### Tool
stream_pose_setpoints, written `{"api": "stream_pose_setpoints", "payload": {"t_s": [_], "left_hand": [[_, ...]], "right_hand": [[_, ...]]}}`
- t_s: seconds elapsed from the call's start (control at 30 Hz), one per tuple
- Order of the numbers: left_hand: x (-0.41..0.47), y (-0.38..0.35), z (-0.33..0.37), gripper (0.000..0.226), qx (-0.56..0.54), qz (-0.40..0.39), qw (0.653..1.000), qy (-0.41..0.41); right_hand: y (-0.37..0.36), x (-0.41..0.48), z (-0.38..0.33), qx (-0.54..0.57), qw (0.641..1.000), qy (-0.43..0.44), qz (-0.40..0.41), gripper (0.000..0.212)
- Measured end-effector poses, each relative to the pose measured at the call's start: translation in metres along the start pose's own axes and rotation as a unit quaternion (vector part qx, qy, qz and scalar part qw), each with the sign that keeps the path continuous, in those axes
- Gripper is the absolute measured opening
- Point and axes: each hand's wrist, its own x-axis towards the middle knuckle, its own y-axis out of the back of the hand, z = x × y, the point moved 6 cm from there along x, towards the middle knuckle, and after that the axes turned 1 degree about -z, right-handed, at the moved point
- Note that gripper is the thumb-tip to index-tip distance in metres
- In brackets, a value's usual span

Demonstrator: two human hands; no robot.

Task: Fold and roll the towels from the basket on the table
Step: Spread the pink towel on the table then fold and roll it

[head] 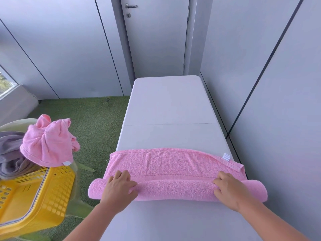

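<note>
Pink towel [173,164] overhangs both side edges of white table [166,105].

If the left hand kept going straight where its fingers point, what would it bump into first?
The left hand would probably first meet the flat, unrolled part of the pink towel, just past the roll it holds; beyond that is bare table.

a pink towel [173,164] lies folded into a long band across the near part of the white table [166,101], with both ends overhanging the sides. its near edge is rolled into a thick tube, the far part lies flat, and a white tag [226,157] sits at the far right corner. left of the table, a yellow basket [43,197] holds a crumpled pink towel [46,143] and a grey towel [10,153].
</note>
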Motion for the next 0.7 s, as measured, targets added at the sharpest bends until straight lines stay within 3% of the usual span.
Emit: {"api": "stream_pose_setpoints", "payload": {"t_s": [0.1, 0.2, 0.3, 0.37, 0.43, 0.5, 0.6, 0.7], "left_hand": [[0.003, 0.000, -0.004, 0.025, -0.051, 0.032, 0.998, 0.005], [0.001, 0.002, -0.002, 0.016, -0.118, 0.053, 0.992, 0.004], [-0.002, -0.003, -0.001, 0.029, -0.111, 0.012, 0.994, 0.000], [-0.002, -0.007, 0.001, 0.050, -0.061, -0.036, 0.997, -0.011], [0.000, -0.010, 0.001, 0.057, -0.032, -0.073, 0.997, 0.008], [0.002, -0.008, 0.000, 0.046, -0.020, -0.071, 0.997, 0.022], [0.002, -0.002, -0.001, 0.028, -0.008, -0.076, 0.997, -0.002], [-0.001, -0.001, -0.002, 0.031, -0.032, -0.109, 0.993, -0.012]], "right_hand": [[0.005, -0.001, 0.001, 0.026, 0.998, -0.003, 0.054, 0.030], [0.005, -0.003, 0.000, 0.006, 0.998, 0.015, 0.054, 0.029], [-0.006, -0.002, 0.006, -0.018, 0.999, 0.025, 0.025, 0.049], [-0.012, 0.001, 0.008, -0.041, 0.999, 0.030, 0.012, 0.057], [-0.009, 0.003, 0.005, -0.059, 0.997, 0.035, 0.034, 0.053], [-0.002, 0.005, 0.000, -0.084, 0.994, 0.042, 0.056, 0.036], [-0.003, 0.007, 0.000, -0.078, 0.996, 0.043, 0.013, 0.012], [-0.010, 0.006, 0.005, -0.038, 0.997, 0.015, -0.058, 0.026]]}}
